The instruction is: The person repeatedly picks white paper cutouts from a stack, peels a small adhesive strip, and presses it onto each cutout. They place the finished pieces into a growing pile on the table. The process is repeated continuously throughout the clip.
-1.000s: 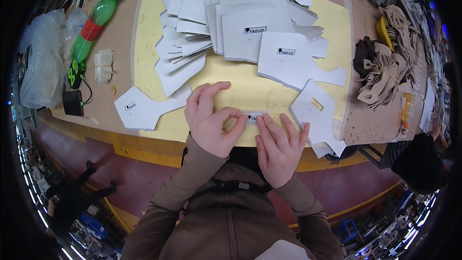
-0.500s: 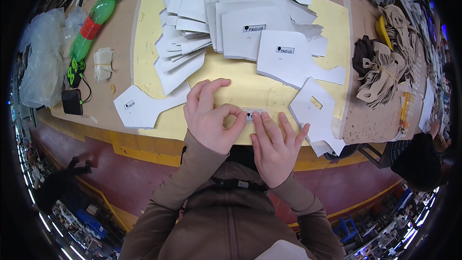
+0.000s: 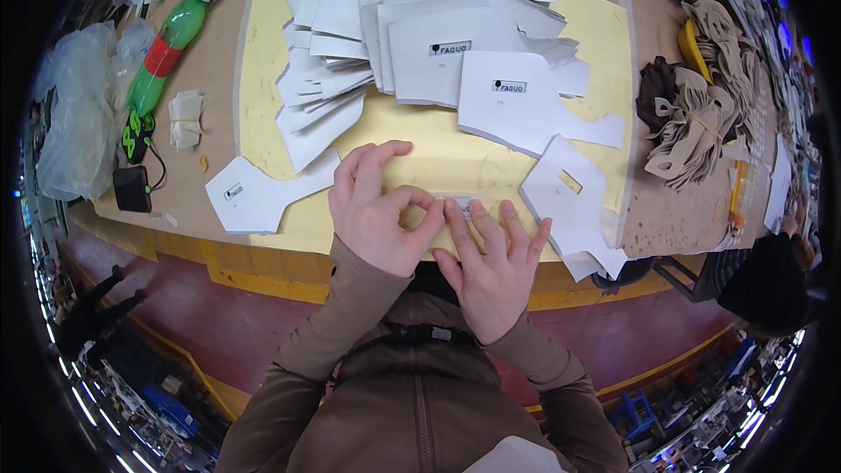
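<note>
A small pale printed label [image 3: 464, 205] lies on the yellow sheet near the table's front edge. At its left end, my left hand [image 3: 378, 223] pinches with thumb and forefinger, the other fingers raised. My right hand [image 3: 492, 267] rests its spread fingertips on the label, covering part of it. To the right is a white cut piece with a rectangular cutout window [image 3: 550, 197]. Left of my hands lies a white cut piece with a label set in it [image 3: 263, 208]. Beyond them is a similar labelled piece [image 3: 499, 123], beside a stack of white pieces [image 3: 420, 22].
On the left are a green bottle [image 3: 180, 22], plastic bags [image 3: 79, 114], a black device with a cord [image 3: 132, 189] and a small white bundle [image 3: 186, 120]. Tied beige pieces [image 3: 696, 127] lie on the right. A person [image 3: 762, 285] is beyond the table's right end.
My right fingertips have slid left along the label toward the left pinch, showing more of its right end. My left hand stays almost in place. The view has shifted slightly.
</note>
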